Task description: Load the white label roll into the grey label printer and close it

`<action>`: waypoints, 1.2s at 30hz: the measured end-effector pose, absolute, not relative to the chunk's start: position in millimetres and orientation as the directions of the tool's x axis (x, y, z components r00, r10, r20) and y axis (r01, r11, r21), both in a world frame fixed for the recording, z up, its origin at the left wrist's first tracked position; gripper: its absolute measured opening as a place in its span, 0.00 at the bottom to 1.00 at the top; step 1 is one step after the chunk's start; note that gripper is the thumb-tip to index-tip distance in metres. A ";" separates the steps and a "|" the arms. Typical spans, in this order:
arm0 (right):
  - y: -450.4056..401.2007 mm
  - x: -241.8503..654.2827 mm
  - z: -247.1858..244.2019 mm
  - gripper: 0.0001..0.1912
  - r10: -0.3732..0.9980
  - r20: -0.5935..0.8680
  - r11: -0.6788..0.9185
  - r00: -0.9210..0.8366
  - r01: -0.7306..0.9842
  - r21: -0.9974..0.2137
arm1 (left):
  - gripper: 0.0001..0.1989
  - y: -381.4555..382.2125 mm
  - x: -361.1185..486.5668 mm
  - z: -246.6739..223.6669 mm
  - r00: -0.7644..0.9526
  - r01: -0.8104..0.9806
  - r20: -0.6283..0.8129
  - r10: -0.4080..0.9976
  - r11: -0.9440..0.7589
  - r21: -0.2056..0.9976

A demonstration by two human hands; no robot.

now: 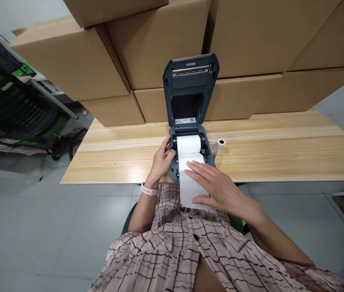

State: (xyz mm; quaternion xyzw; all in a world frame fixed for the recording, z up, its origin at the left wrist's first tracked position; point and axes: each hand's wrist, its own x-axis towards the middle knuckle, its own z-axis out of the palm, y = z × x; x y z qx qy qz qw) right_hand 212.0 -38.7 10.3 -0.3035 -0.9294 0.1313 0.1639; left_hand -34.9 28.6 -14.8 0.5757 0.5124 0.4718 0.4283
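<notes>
A dark grey label printer (185, 129) stands at the table's front edge with its lid (172, 87) raised. Inside it sits a white paper roll (189, 144), and its strip (189, 187) runs forward over the front and hangs past the table edge. My left hand (161, 161) grips the printer's left side, thumb on the rim and fingers along the outer wall. Stretched flat across the strip lies my right hand (210, 184), its fingers extended on the paper and its thumb lower down near the strip's right edge. The paper's far edge under that hand is hidden.
Right of the printer, a small white paper roll (220, 142) rests on the wooden table (281, 150). Stacked cardboard boxes (166, 44) line the back, close behind the raised lid. A dark office chair (10, 105) stands on the floor at left.
</notes>
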 end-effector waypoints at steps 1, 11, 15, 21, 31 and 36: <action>-39.2 212.5 10.5 0.48 0.605 0.228 0.783 -0.763 0.518 -0.345 | 0.33 28.3 -34.3 -15.2 0.029 0.177 0.103 0.994 -0.106 0.978; -42.5 213.8 12.7 0.51 0.622 0.212 0.753 -0.754 0.502 -0.424 | 0.45 -28.2 -6.6 -5.7 -0.012 0.107 0.014 1.000 -0.012 0.994; -38.0 217.2 16.9 0.46 0.633 0.204 0.730 -0.747 0.487 -0.479 | 0.45 -40.5 2.9 -3.2 -0.063 0.009 -0.055 0.996 0.056 0.998; -20.3 215.5 25.0 0.41 0.669 0.129 0.670 -0.732 0.518 -0.532 | 0.51 -32.9 5.0 -8.4 -0.070 -0.008 -0.044 0.997 0.044 0.999; -28.7 210.8 25.1 0.43 0.665 0.102 0.640 -0.740 0.494 -0.589 | 0.53 -37.6 -3.6 1.4 0.037 -0.043 -0.061 0.997 0.063 0.997; -28.6 212.1 25.2 0.42 0.648 0.110 0.639 -0.754 0.458 -0.618 | 0.52 -37.2 -4.4 -2.4 0.045 -0.027 -0.038 0.998 0.039 0.999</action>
